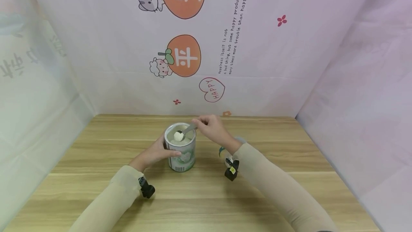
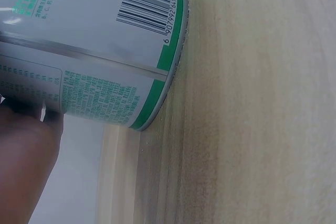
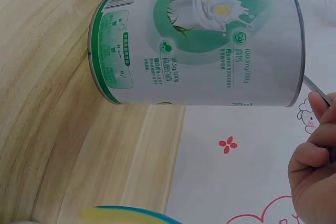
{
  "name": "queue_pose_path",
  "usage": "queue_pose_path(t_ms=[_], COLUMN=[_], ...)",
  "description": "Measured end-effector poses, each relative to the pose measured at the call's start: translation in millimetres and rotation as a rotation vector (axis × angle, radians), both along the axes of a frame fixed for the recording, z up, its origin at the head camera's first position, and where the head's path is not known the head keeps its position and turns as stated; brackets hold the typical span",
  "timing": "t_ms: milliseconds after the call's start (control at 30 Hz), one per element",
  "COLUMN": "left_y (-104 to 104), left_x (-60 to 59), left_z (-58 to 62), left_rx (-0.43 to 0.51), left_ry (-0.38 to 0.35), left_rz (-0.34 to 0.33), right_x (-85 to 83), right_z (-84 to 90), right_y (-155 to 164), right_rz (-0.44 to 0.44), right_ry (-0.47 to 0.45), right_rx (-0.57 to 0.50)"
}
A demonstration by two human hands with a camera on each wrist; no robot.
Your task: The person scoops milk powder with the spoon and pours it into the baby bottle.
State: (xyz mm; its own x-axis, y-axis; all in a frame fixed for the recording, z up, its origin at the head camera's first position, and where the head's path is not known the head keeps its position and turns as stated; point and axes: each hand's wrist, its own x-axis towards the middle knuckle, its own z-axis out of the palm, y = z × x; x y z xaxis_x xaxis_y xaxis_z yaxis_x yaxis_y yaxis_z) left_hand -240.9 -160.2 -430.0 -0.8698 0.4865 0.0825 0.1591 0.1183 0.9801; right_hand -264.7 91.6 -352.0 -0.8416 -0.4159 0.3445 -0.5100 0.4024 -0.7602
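Note:
A white and green milk powder can (image 1: 181,158) stands upright and uncovered on the wooden table. My left hand (image 1: 157,151) grips its left side, with the thumb across the front. Above the can's mouth, my right hand (image 1: 212,129) pinches the handle of a metal spoon (image 1: 190,128). The spoon's bowl carries a heap of pale powder (image 1: 178,136) within the rim. Seen from the right wrist, the can wall (image 3: 205,85) hides the spoon's bowl, and only part of the handle shows beside my fingers. A barcode on the can (image 2: 147,9) shows in the left wrist view.
Behind my right wrist stands a pale container (image 1: 222,153) with a blue and yellow print, mostly hidden by the sleeve. The wooden table (image 1: 180,203) meets printed white cloth (image 1: 257,63) at the back and plain cloth at both sides.

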Motion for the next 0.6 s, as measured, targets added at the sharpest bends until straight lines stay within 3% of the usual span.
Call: queue_pose_path(t_ms=[600], left_y=[0.1], left_x=[-0.2], left_z=[-0.2], left_rx=[-0.002], left_ry=[-0.018], left_rz=[0.020], right_x=[-3.8], right_z=[7.6], right_y=[3.4], right_rz=[-0.074], right_ry=[-0.183], right_rx=[-0.102])
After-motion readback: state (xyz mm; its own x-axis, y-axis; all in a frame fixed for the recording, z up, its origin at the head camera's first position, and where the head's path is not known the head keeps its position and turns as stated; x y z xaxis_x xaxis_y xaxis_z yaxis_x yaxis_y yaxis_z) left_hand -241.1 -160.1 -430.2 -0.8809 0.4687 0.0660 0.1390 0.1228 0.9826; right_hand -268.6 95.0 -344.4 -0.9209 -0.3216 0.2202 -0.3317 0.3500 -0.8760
